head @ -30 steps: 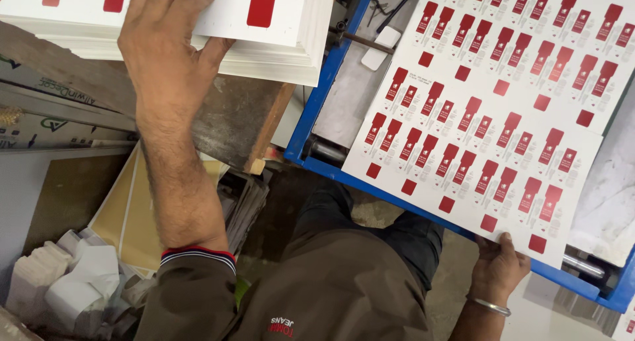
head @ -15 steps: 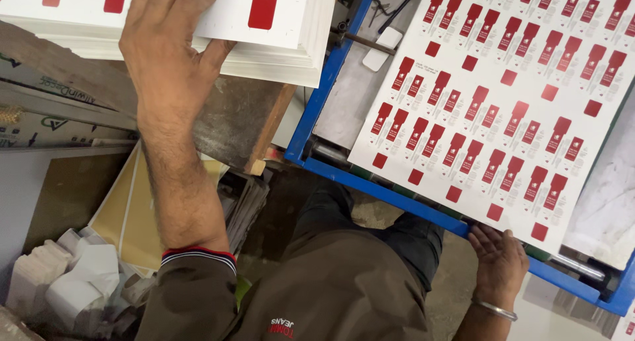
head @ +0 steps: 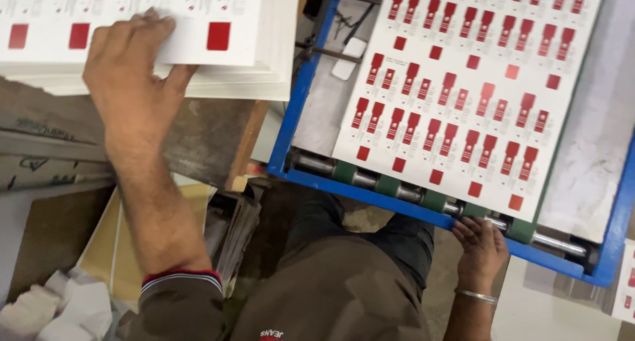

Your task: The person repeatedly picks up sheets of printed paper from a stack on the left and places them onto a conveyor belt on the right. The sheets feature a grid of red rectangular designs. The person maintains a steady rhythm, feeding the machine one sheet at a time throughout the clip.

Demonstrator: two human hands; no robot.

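Fingers (head: 142,33) of the left hand (head: 129,83) still press flat on the stack (head: 251,83); the printed sheet (head: 463,96) has slid away from the right hand (head: 483,248), fingers open.

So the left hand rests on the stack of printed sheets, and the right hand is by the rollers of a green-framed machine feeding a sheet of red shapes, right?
Nearly. The frame is blue, not green; only the small wheels on the metal roller are green, as the head view shows. The rest holds: the left hand rests on the stack of printed sheets, and the right hand is by the rollers under the sheet of red shapes.
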